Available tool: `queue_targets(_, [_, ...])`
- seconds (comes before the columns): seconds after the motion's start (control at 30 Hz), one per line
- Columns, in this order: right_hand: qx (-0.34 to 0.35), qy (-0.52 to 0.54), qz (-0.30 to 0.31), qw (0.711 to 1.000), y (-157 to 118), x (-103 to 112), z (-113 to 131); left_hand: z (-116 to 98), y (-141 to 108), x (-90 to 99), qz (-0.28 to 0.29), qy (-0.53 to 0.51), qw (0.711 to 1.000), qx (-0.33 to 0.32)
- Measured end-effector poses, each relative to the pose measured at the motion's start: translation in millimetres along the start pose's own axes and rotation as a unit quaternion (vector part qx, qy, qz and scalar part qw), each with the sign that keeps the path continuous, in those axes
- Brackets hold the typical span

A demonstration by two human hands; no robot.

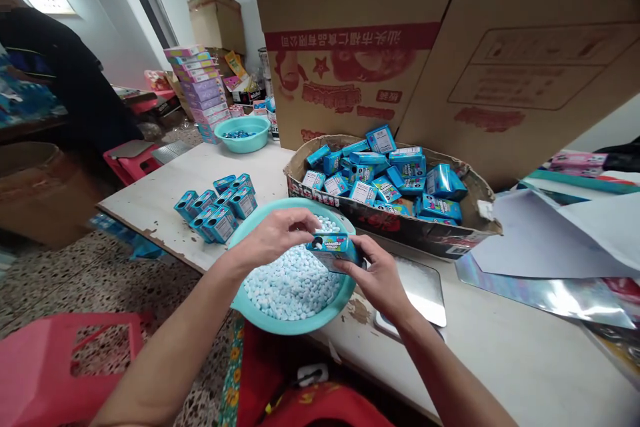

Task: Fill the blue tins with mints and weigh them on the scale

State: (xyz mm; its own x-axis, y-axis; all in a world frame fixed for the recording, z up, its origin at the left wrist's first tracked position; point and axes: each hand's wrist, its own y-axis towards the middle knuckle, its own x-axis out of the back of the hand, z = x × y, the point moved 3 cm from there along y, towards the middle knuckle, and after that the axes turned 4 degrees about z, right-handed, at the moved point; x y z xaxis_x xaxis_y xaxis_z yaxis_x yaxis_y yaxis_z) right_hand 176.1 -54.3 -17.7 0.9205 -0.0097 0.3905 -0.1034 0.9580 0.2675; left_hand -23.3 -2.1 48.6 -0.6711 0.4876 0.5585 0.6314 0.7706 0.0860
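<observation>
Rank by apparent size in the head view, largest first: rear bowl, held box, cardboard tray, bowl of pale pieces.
1. Cardboard tray
2. Bowl of pale pieces
3. Held box and rear bowl: look alike

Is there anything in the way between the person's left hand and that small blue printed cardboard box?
Nothing visible blocks it. The left hand is right at one end of the small blue printed cardboard box, which the right hand holds above the round teal plastic bowl.

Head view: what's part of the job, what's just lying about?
Likely in use:
- blue box in right hand, left hand at its end
- basin of pale pellets
- carton of blue boxes
- tabletop box cluster

Seemingly idle:
- pink stool
- loose papers
- stacked coloured boxes
</observation>
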Motion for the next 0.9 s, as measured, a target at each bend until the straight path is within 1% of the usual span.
queue_targets(0.03, [-0.011,0.013,0.002,1.0,0,-2,-3,5,-4,3.7,-0.012,-0.009,1.0,0.018])
queue_targets(0.1, [-0.025,0.042,0.008,0.999,1,-7,-8,12,-12,6.9,-0.034,0.013,0.999,0.034])
queue_targets(0.17, [-0.026,0.071,0.01,0.997,2,-17,-10,14,-18,1.9,-0.035,0.038,0.998,0.031])
queue_targets(0.23, [-0.022,0.108,0.021,0.994,3,-32,-9,13,-24,-8.2,-0.026,0.032,0.999,0.016])
queue_targets(0.27, [-0.018,0.132,0.024,0.991,3,-39,-8,11,-27,-12.4,-0.027,0.027,0.999,0.009])
queue_targets(0.3, [-0.012,0.153,0.022,0.988,4,-46,-8,11,-31,-14.0,-0.043,0.028,0.999,0.004])
queue_targets(0.37, [0.008,0.167,0.001,0.986,6,-55,-9,13,-46,-7.2,-0.116,0.046,0.992,0.016])
queue_targets(0.4, [0.02,0.151,-0.018,0.988,7,-56,-12,17,-56,1.4,-0.168,0.058,0.983,0.035])
queue_targets(0.47, [0.041,0.089,-0.055,0.994,7,-55,-18,30,-84,25.1,-0.28,0.081,0.952,0.091])
queue_targets(0.53, [0.055,0.031,-0.077,0.995,7,-52,-26,54,-112,49.0,-0.369,0.123,0.908,0.156])
queue_targets(0.57, [0.062,0.011,-0.08,0.995,8,-51,-29,69,-124,58.4,-0.399,0.152,0.885,0.184])
queue_targets(0.63, [0.079,-0.022,-0.073,0.994,11,-51,-31,105,-137,68.5,-0.424,0.214,0.852,0.22])
queue_targets(0.67, [0.091,-0.036,-0.067,0.993,15,-52,-30,126,-139,69.0,-0.422,0.236,0.846,0.223])
queue_targets(0.73, [0.117,-0.056,-0.046,0.991,30,-59,-24,168,-134,63.2,-0.404,0.258,0.853,0.204])
queue_targets(0.77, [0.13,-0.059,-0.03,0.989,41,-65,-19,187,-130,58.4,-0.398,0.269,0.856,0.191])
queue_targets(0.8, [0.142,-0.057,-0.01,0.988,54,-73,-14,203,-127,53.3,-0.403,0.283,0.851,0.18])
queue_targets(0.83, [0.15,-0.05,0.014,0.987,70,-83,-9,217,-126,48.5,-0.42,0.298,0.84,0.172])
queue_targets(0.9, [0.147,-0.027,0.058,0.987,111,-107,-4,237,-127,40.8,-0.484,0.316,0.799,0.167])
